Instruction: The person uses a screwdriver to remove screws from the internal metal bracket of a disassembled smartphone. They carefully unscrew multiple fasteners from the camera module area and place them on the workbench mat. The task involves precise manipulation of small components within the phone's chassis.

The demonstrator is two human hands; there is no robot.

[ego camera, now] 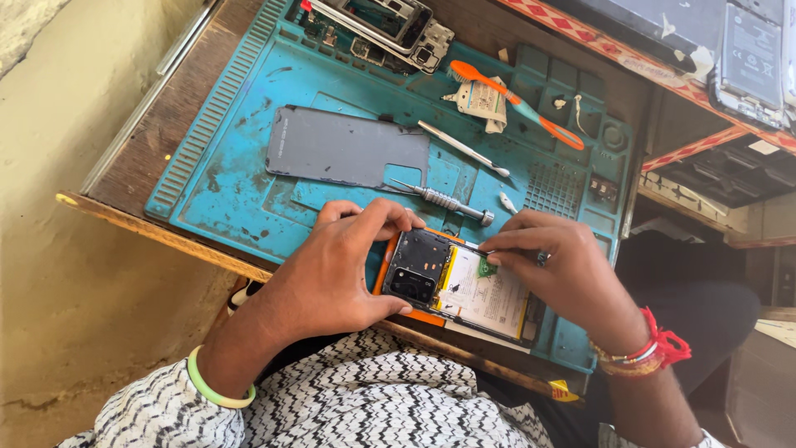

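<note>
An opened phone (452, 282) with an orange frame lies back side up at the near edge of a blue repair mat (240, 207), its battery and black camera cover exposed. My left hand (340, 265) grips the phone's camera end, thumb below and fingers above. My right hand (560, 270) pinches thin metal tweezers (473, 246) whose tips rest on the phone's upper edge near a small green part (487, 268).
On the mat lie a grey phone back cover (344, 148), a metal screwdriver (444, 201), a thin metal pry tool (463, 149), an orange toothbrush (518, 104) and a stripped phone frame (390, 25). More phones (750, 58) sit at the upper right. The wooden table edge (166, 236) runs near me.
</note>
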